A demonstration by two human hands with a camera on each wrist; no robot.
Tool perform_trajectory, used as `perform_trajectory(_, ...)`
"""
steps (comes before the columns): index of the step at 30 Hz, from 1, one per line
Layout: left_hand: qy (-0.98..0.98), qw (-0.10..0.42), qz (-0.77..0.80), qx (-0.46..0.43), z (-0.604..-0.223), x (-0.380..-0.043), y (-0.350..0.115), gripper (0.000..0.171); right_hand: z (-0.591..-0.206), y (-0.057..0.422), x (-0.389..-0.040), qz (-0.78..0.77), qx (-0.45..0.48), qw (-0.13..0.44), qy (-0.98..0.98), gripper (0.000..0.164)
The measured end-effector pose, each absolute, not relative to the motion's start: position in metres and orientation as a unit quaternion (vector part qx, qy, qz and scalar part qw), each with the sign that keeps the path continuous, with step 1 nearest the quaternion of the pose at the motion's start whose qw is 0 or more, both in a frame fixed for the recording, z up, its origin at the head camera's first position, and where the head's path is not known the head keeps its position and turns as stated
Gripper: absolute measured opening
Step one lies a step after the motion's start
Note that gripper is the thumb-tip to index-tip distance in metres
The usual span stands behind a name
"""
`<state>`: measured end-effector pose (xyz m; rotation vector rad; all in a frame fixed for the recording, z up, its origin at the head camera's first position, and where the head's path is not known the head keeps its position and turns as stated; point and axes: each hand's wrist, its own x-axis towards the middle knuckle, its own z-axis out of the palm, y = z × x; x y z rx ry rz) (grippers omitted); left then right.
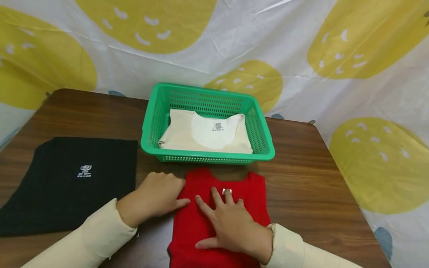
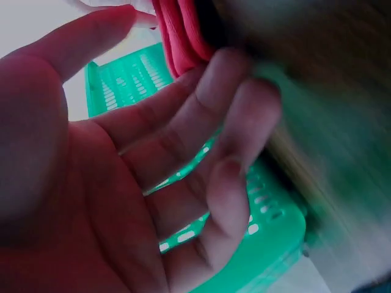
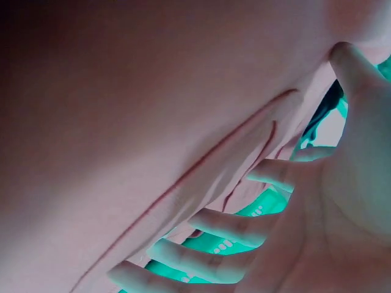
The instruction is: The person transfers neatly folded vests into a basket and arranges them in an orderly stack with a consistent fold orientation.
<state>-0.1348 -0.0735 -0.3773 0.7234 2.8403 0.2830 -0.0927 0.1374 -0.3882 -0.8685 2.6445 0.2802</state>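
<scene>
A folded red shirt (image 1: 194,230) lies on the table in front of me, its scooped neckline and small white label toward the basket. My left hand (image 1: 155,195) holds the shirt's left edge, thumb on top and fingers bent at the side. In the left wrist view, stacked red layers (image 2: 180,36) show between that hand's thumb and index finger. My right hand (image 1: 231,227) rests on top of the red shirt with its fingers spread. The right wrist view shows that palm close to the fabric (image 3: 153,134), which looks pale there.
Behind the red shirt stands a green plastic basket (image 1: 207,158) with a folded cream shirt (image 1: 181,130) inside. On the left lies a folded black shirt (image 1: 67,193) with a white print. A patterned cloth (image 1: 241,33) hangs behind the brown wooden table (image 1: 308,186).
</scene>
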Motion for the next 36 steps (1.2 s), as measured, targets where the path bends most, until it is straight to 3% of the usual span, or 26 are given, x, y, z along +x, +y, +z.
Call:
perform_trajectory(9, 0.974, 0.036, 0.011, 0.225, -0.375, -0.14, -0.085, 0.044, -0.381, 0.106, -0.101, 0.119, -0.337, 0.165, 0.919, 0.1)
perform_trajectory(13, 0.972, 0.034, 0.015, 0.232, -0.378, -0.141, -0.086, 0.045, -0.372, 0.108, -0.107, 0.085, -0.335, 0.22, 0.912, 0.097)
perform_trajectory(18, 0.974, 0.053, 0.015, 0.218, -0.379, -0.143, -0.09, 0.047, -0.358, 0.138, -0.126, -0.047, -0.34, 0.294, 0.892, 0.08)
perform_trajectory(25, 0.975, 0.069, 0.02, 0.211, -0.38, -0.146, -0.094, 0.048, -0.361, 0.206, -0.157, -0.159, -0.254, 0.17, 0.939, 0.054)
perform_trajectory(29, 0.977, 0.082, 0.019, 0.197, -0.382, -0.145, -0.094, 0.052, -0.373, 0.229, -0.173, -0.185, -0.2, 0.167, 0.948, 0.06)
perform_trajectory(36, 0.98, 0.073, 0.025, 0.183, -0.384, -0.143, -0.088, 0.062, -0.382, 0.238, -0.172, -0.253, -0.146, 0.228, 0.929, 0.079)
